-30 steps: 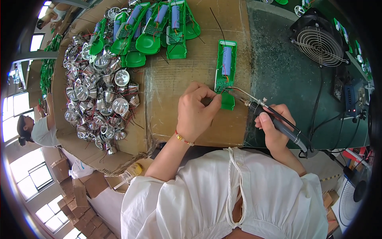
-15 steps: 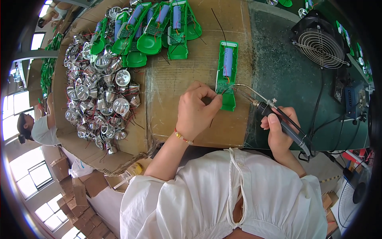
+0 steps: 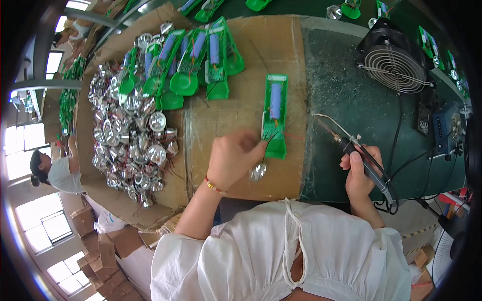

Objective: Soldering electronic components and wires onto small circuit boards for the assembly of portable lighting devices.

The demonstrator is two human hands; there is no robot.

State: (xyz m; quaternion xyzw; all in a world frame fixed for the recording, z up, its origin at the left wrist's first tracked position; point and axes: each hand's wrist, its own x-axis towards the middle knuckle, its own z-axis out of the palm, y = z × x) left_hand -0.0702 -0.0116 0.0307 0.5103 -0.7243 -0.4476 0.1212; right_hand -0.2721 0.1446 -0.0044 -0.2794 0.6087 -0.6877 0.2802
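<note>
A green plastic housing (image 3: pixel 274 148) lies lengthwise in front of me on the cardboard, with a blue cylindrical battery (image 3: pixel 275 100) and a small circuit board (image 3: pixel 271 129) in it. Beside its lower left edge is my left hand (image 3: pixel 232 158), fingers curled and smeared by motion; whether they grip a wire is unclear. Thin black and red wires show at the board. A silvery reflector cup (image 3: pixel 258 172) sits just below the fingertips. Off to the right, my right hand (image 3: pixel 360 168) is closed around a soldering iron (image 3: pixel 372 176) with a thin metal feed tube, its tip apart from the housing.
At left, a cardboard box (image 3: pixel 131 206) holds many reflector cups (image 3: pixel 128 135). Several green housings with batteries (image 3: pixel 185 85) lie across its far right side. A fan with a round grille (image 3: pixel 396 67) and a blue device (image 3: pixel 443 130) stand at right, with black cables nearby.
The soldering iron's tip has drawn away from the board to the right. My left hand has shifted slightly left and blurred. A reflector cup now shows below it. The whole view has shifted.
</note>
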